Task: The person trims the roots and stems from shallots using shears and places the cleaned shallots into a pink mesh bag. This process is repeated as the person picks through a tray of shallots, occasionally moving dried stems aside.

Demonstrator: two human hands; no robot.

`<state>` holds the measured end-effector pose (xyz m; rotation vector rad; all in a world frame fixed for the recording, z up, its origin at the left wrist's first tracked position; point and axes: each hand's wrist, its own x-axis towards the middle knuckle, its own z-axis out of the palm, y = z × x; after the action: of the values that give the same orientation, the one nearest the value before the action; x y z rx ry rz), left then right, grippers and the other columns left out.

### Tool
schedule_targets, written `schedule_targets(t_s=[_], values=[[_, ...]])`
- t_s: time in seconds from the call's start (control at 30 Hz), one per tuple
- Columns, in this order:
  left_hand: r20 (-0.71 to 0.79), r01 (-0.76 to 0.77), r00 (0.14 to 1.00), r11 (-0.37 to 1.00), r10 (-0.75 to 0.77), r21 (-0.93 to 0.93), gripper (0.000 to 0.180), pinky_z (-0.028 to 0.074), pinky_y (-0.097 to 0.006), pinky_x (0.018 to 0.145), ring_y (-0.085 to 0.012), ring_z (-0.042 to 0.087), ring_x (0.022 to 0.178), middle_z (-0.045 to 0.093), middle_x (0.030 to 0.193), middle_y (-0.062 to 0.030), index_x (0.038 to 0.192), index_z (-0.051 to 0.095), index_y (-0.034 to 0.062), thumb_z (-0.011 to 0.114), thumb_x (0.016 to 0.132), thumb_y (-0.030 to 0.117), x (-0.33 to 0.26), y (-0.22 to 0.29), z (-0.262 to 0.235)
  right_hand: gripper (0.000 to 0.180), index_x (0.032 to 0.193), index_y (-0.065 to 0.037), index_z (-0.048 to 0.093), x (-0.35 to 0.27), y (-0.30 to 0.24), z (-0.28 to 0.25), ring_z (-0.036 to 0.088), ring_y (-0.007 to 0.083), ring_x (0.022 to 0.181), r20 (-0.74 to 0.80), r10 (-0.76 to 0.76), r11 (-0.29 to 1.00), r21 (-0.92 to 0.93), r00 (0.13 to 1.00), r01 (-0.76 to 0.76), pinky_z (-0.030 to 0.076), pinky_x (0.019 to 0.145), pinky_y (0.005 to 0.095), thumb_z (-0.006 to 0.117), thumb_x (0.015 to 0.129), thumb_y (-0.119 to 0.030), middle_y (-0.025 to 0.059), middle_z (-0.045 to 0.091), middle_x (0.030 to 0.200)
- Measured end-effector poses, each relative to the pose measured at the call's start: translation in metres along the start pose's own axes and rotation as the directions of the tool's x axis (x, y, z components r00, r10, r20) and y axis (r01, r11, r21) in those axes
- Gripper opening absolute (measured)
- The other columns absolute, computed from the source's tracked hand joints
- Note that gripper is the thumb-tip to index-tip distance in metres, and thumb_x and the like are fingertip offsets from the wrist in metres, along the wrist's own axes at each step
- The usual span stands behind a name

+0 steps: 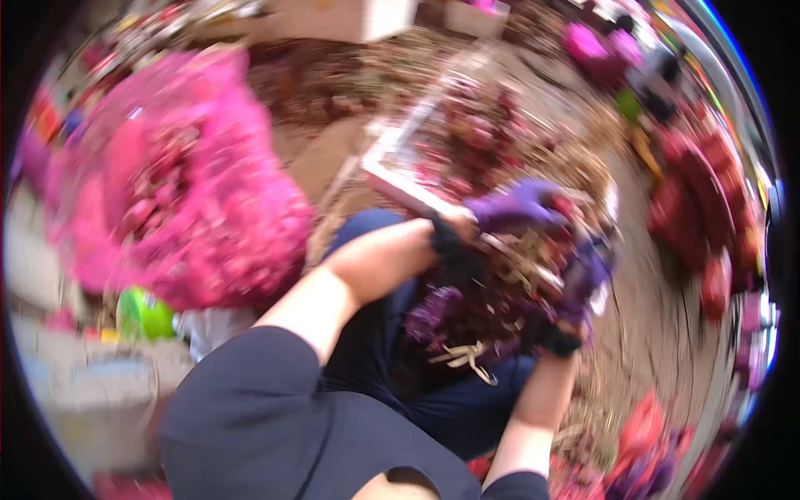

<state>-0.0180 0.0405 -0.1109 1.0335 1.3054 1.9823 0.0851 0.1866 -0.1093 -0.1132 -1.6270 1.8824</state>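
Observation:
Both my hands wear purple gloves and are smeared by motion. My left hand reaches over the near side of the white tray, its fingers closed at a red shallot. Close by on the right is my right hand, beside dry stalks; its finger position is too blurred to make out. More red shallots with dried tops fill the white tray. In my lap, below the hands, lie dark stalks and a purple mesh bundle.
On the left stands a large pink mesh bag full of shallots. A green container sits below it. Filled red mesh sacks line the right side. Dry stalks litter the ground at the far side, near a pale box.

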Motion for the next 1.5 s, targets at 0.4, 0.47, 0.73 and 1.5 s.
schedule_targets(t_s=[0.4,0.47,0.73,1.5], values=[[0.234,0.237,0.961,0.882,-0.150,-0.408,0.020,0.047,-0.038,0.096,-0.0223,0.060,0.107,0.058,0.121,-0.0121,0.110,0.053,0.0040,0.050,0.098,0.020,0.020,-0.026,0.012,0.041,0.120,-0.002,0.043,0.016,0.010,-0.048,0.064,0.0168,0.072,-0.094,0.281,0.879,0.425,0.955,-0.217,0.052,0.059,0.0229,0.065,0.085,-0.003,0.0101,0.062,0.091],[0.257,0.239,0.959,0.832,-0.121,-0.501,0.026,0.045,-0.038,0.098,-0.0216,0.057,0.113,0.056,0.124,-0.0110,0.115,0.054,0.0047,0.049,0.098,0.024,0.020,-0.030,0.003,0.041,0.120,-0.002,0.043,0.019,0.006,-0.046,0.064,0.0171,0.074,-0.071,0.288,0.883,0.406,0.955,-0.236,0.052,0.059,0.0234,0.066,0.085,-0.004,0.0105,0.062,0.091],[0.165,0.171,0.976,0.970,-0.142,-0.174,0.039,0.043,-0.035,0.102,-0.0160,0.052,0.118,0.053,0.129,-0.0057,0.133,0.045,0.0053,0.035,0.103,0.029,0.015,-0.020,0.007,0.039,0.116,-0.004,0.048,0.012,-0.012,-0.015,0.061,0.0105,0.077,0.124,0.123,0.977,0.159,0.985,-0.142,0.052,0.068,0.0220,0.068,0.082,-0.001,0.0046,0.059,0.093],[0.135,0.281,0.958,0.913,-0.251,-0.297,0.041,0.049,-0.037,0.092,-0.0207,0.057,0.115,0.058,0.120,-0.0057,0.125,0.052,0.0051,0.059,0.090,0.026,0.011,0.002,-0.005,0.041,0.115,-0.001,0.047,0.024,-0.005,-0.032,0.062,0.0156,0.085,-0.088,0.060,0.995,0.083,0.994,-0.052,0.053,0.073,0.0238,0.071,0.081,-0.007,0.0119,0.062,0.102]])
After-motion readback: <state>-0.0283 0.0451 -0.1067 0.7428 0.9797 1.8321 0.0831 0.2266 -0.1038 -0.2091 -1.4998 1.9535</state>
